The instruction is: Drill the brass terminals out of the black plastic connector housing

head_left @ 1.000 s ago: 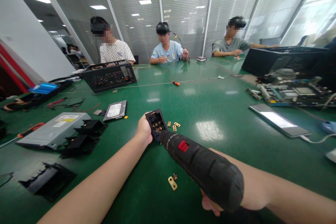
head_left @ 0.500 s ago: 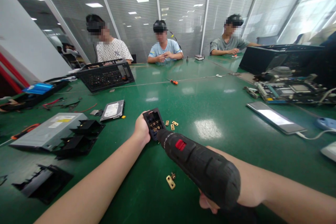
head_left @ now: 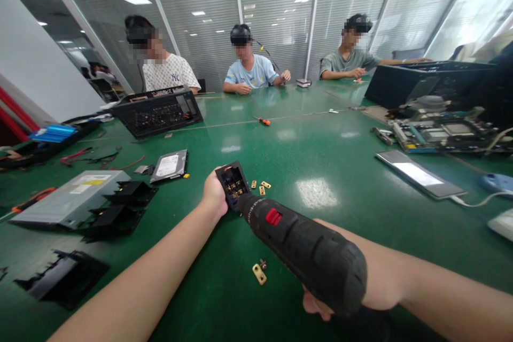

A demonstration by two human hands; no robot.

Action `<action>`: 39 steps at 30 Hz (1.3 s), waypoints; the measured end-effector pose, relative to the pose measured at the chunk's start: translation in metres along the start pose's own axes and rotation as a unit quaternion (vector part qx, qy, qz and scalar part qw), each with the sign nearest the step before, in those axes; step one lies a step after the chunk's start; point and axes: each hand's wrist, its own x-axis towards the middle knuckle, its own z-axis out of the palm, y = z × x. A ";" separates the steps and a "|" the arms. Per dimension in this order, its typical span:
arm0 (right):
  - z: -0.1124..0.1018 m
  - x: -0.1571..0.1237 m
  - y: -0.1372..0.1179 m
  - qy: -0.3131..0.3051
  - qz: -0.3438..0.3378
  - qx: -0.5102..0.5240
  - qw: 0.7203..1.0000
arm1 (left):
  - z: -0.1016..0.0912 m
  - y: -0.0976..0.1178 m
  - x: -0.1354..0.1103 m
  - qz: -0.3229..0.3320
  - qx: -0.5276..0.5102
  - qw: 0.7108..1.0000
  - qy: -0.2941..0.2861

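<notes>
My left hand (head_left: 215, 193) is closed round the left side of a small black plastic housing (head_left: 233, 184), tilted so its open face shows brass terminals inside. In my right hand (head_left: 316, 302) is a black cordless drill (head_left: 300, 246) with a red switch on top; its body hides most of the fingers. The drill's nose points into the lower part of the housing, and the bit's tip is hidden. Several small brass plates (head_left: 262, 190) lie just right of the housing. Nearer to me are another brass plate (head_left: 259, 274) and a small screw (head_left: 263, 263).
On the left are a hard drive (head_left: 170, 165), a silver optical drive (head_left: 72, 197) and black plastic brackets (head_left: 60, 280). A screwdriver (head_left: 263, 121) lies farther back. At right sit a phone (head_left: 419, 173) on a cable and a circuit board (head_left: 449, 133). Three co-workers sit opposite.
The drill and housing keep their positions relative to each other; the whole view has shifted slightly. Across the table, the middle co-worker's hands have moved apart, one reaching out to the side.
</notes>
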 end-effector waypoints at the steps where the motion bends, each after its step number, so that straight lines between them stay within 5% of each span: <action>1: 0.000 0.000 0.002 0.002 0.011 0.000 1.000 | 0.000 0.000 0.000 0.000 0.002 1.000 0.000; 39: -0.003 0.003 -0.006 0.006 -0.025 -0.023 0.999 | -0.005 -0.003 0.005 0.005 -0.011 1.000 -0.007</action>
